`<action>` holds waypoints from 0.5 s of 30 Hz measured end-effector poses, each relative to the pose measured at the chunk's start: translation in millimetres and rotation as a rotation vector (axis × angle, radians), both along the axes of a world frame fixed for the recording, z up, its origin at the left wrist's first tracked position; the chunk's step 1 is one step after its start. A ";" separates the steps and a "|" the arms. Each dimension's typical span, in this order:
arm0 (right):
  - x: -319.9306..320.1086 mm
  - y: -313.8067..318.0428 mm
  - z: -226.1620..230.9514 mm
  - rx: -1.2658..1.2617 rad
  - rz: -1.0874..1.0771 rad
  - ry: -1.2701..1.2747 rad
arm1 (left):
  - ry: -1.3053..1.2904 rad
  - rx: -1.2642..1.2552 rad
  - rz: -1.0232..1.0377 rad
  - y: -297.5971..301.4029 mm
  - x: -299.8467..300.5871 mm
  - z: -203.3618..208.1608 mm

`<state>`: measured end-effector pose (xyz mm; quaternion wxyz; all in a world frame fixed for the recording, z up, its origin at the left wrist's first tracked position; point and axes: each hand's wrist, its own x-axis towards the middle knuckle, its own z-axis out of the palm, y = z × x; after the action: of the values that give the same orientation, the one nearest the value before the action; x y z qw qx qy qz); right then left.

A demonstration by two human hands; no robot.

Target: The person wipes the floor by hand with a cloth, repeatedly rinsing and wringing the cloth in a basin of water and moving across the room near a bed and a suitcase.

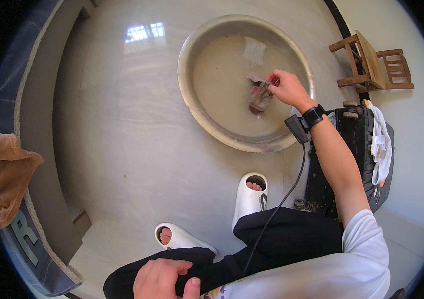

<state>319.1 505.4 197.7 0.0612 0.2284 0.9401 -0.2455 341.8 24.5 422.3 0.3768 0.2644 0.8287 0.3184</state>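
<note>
Cloth: a small, crumpled grey-brown cloth (261, 101) with a pinkish-red bit is over the tub's water, right of the middle; I can't tell if its low end touches.
Way it points: its long side runs from the fingers down toward the person, leaning a little left.
Right hand: the bare right hand (285, 85) has its thumb and fingers pinched tight on the cloth's top part.
Water: cloudy, tan water (217, 89) lies all around under the cloth.
Tub: a big, round, dull silver metal tub (185, 82) has a wide, smooth rim; the right forearm crosses it.
Left hand: the bare left hand (159, 279) is by the soft black trousers (296, 231), thumb and fingers apart.
Room: shiny grey floor (132, 109) spreads wide on the tub's left; a black case (359, 134) sits close on its right.
</note>
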 end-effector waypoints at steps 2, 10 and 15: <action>2.6 2.5 0.4 -0.122 0.048 -0.107 | -0.002 -0.003 -0.003 -0.2 -0.3 -0.3; 2.8 -13.2 -49.8 0.153 0.068 -0.186 | -0.008 -0.007 -0.007 0.3 0.3 -1.1; -1.8 -7.6 -79.3 0.155 0.015 -0.327 | -0.002 -0.003 -0.013 0.2 0.9 -2.2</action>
<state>317.3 497.8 118.4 0.1972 0.2624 0.9354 -0.1316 342.7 24.8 420.1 0.3800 0.2690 0.8271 0.3149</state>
